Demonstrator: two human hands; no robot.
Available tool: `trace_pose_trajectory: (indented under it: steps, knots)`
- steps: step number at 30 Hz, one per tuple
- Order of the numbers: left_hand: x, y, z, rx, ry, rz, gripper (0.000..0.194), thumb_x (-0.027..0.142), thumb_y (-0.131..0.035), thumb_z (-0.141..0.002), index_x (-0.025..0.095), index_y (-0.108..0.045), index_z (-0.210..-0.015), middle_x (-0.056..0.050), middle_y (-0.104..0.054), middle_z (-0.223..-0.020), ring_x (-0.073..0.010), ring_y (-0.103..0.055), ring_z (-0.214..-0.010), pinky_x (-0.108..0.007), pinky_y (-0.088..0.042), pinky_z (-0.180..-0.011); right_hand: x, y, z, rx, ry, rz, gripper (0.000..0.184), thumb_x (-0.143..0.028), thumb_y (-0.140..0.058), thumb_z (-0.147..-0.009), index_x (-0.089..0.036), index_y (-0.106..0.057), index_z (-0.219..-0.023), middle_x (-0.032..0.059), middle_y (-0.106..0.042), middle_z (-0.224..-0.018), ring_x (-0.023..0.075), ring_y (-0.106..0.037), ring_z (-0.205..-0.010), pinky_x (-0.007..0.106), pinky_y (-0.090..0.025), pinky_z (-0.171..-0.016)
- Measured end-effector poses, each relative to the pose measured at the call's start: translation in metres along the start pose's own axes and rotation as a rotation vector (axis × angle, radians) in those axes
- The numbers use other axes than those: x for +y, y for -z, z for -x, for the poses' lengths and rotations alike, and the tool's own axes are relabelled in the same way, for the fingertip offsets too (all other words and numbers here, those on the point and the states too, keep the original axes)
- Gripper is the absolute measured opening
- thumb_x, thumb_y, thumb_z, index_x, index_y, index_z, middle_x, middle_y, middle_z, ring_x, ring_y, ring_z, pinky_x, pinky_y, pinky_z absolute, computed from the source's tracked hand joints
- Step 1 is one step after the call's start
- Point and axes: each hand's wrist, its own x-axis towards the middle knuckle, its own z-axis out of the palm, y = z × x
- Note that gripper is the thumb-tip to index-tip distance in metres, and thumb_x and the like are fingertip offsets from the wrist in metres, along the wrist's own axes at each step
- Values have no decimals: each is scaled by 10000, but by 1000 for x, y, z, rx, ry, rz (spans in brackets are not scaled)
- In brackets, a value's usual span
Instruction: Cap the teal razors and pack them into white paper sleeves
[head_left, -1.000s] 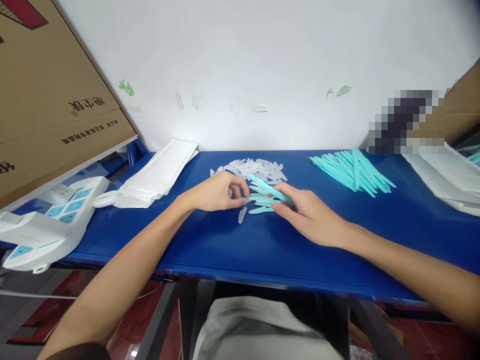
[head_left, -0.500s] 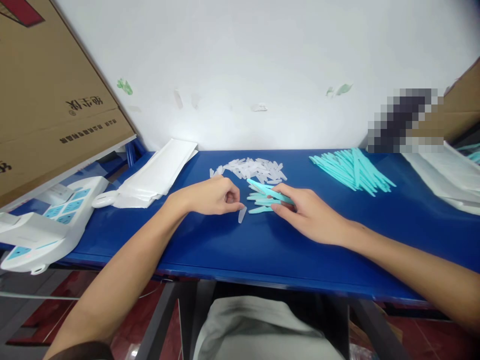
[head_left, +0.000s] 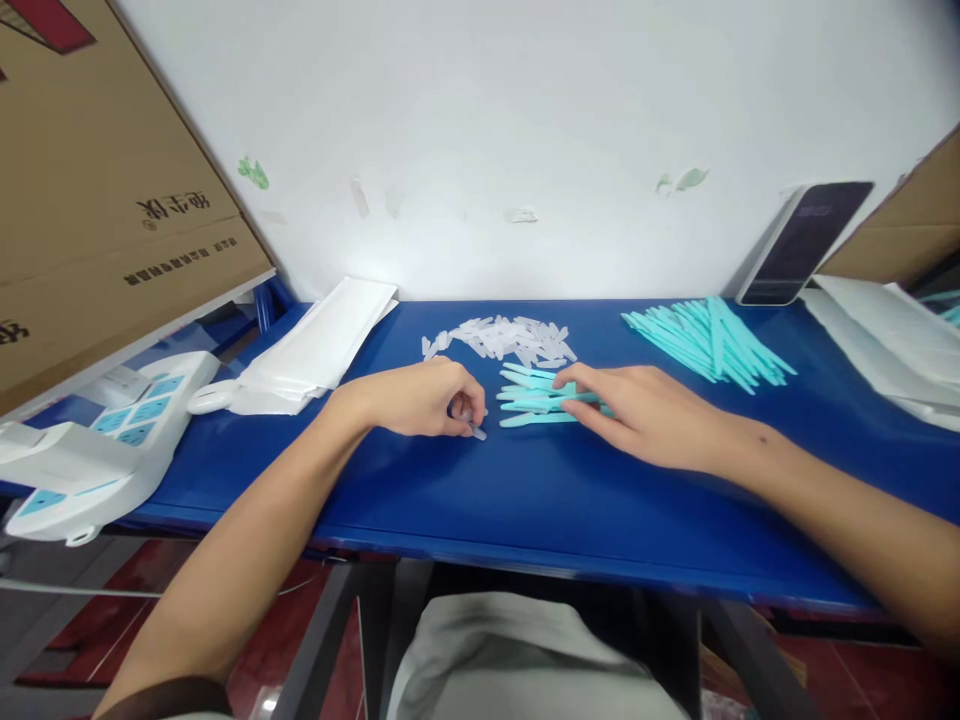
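My left hand (head_left: 427, 398) is closed, with small translucent plastic caps (head_left: 478, 431) between its curled fingertips, low over the table. To its right lies a small fan of teal eyebrow razors (head_left: 521, 420), their tips pointing left. My right hand (head_left: 637, 410) rests over their right ends, thumb and index finger closed around one razor; its palm hides part of the group. Behind both hands spreads a loose pile of translucent caps (head_left: 510, 338). Farther right is a larger heap of teal razors (head_left: 709, 340).
White flat sleeves (head_left: 319, 345) lie at left beside a white power strip (head_left: 150, 420). A cardboard box (head_left: 97, 170) leans at far left. A phone (head_left: 806, 243) stands against the wall, near more white sleeves (head_left: 885, 345). The blue table's front edge (head_left: 525, 570) runs before me.
The teal razor that my right hand held raised is now down among the others, and that hand has shifted slightly right. The cap at my left fingertips has drawn in under the fingers.
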Motion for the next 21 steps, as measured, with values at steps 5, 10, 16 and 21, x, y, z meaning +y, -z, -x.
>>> trace_pose_trajectory:
  steps: [5, 10, 16, 21]
  knots:
    - [6, -4, 3, 6, -64, -30, 106, 120, -728, -853, 188, -768, -924, 7, -757, -822, -123, -687, -732, -206, -488, -685, -1, 6, 1, -32, 76, 37, 257, -377, -368, -1079, -233, -580, -1095, 45, -738, -900, 236, -672, -735, 328, -377, -642]
    - [11, -8, 0, 51, -112, -33, 103, 103, -713, -847, 180, -744, -910, 5, -759, -844, -127, -699, -757, -210, -481, -691, 1, 7, 1, -45, 135, 15, 233, -334, -379, -1077, -230, -569, -992, 36, -706, -909, 200, -621, -707, 316, -359, -636]
    - [9, -8, -3, 114, -150, 22, 112, 92, -698, -835, 176, -736, -900, -5, -761, -827, -136, -710, -751, -217, -510, -709, 2, 7, 2, -25, 135, -14, 180, -301, -437, -1031, -228, -601, -1017, 50, -718, -914, 194, -596, -661, 322, -351, -623]
    - [9, -9, -5, 230, -200, 163, 79, 157, -712, -864, 173, -760, -924, -25, -796, -900, -148, -740, -809, -241, -577, -777, -1, 5, -2, 181, -101, -240, 243, -415, -457, -1031, -222, -599, -996, 30, -630, -780, 189, -523, -633, 327, -334, -604]
